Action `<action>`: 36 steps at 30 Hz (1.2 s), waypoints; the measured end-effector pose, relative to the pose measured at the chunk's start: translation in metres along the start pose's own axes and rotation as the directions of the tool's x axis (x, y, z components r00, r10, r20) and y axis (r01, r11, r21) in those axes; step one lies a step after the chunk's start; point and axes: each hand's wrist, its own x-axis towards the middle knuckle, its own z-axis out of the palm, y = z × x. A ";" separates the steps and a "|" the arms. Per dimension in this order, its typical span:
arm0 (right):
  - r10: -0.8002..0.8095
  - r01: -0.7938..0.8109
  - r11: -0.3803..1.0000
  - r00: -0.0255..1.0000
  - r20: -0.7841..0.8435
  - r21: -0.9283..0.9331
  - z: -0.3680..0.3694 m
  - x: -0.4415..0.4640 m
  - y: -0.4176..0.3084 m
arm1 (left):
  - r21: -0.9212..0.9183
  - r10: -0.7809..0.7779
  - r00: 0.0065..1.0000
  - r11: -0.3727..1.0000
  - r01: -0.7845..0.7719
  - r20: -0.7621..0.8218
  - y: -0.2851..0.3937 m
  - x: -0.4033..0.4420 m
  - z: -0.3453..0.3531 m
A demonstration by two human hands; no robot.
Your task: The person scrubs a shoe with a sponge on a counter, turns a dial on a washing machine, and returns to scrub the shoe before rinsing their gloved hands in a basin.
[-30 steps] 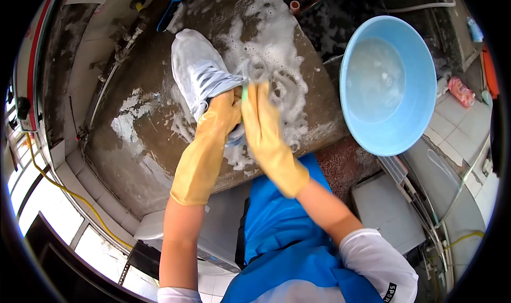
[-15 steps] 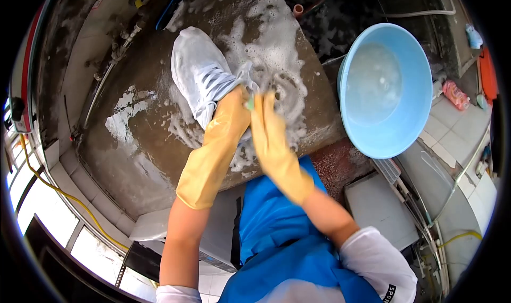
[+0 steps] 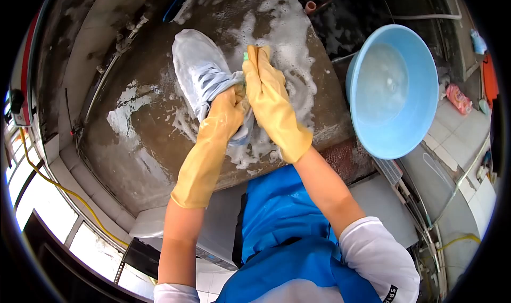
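A wet white shoe (image 3: 196, 55) with pale laces lies on the brown, foam-streaked slab (image 3: 133, 164), toe toward the top. My left hand (image 3: 226, 114), in a yellow rubber glove, grips the shoe near its ankle opening; its fingertips are partly hidden inside. Just right of the shoe is my right hand (image 3: 264, 90), gloved too, with its fingers pressed together around something green (image 3: 246, 56). Only a small edge of that green thing shows at the fingertips, so I cannot make out what it is. White suds (image 3: 295, 52) spread beside and beyond both hands.
A light blue basin (image 3: 423, 90) of cloudy water stands to the right. At the slab's far edge lies a blue-handled brush (image 3: 178, 2). Pipes run along the left wall (image 3: 109, 79). A pink packet (image 3: 459, 99) sits at the far right, near a hose end (image 3: 310, 7).
My right hand has moved up and forward along the shoe's right side, away from my body. My left hand has kept its grip on the shoe. The view has shifted slightly.
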 end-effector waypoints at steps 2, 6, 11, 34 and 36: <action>0.021 -0.023 0.999 0.999 -0.033 -0.047 0.001 -0.024 -0.023 | 0.032 -0.043 0.999 0.999 0.043 0.017 0.010 -0.003 -0.001; 0.126 -0.129 0.984 0.992 0.028 0.127 -0.004 -0.052 -0.042 | -0.004 -0.032 0.999 0.999 0.032 0.041 0.016 -0.001 -0.005; 0.075 -0.081 0.992 0.995 0.066 0.097 0.005 0.004 -0.019 | -0.140 -0.238 0.970 0.960 0.243 0.051 0.030 -0.011 -0.008; 0.137 -0.139 0.982 0.990 0.022 0.125 -0.005 -0.060 -0.056 | -0.092 -0.001 1.000 0.996 -0.001 -0.022 -0.025 0.005 0.001; -0.052 0.060 0.974 0.998 0.042 -0.220 0.000 -0.040 -0.040 | -0.077 -0.057 0.998 0.995 0.060 0.035 -0.006 -0.001 -0.006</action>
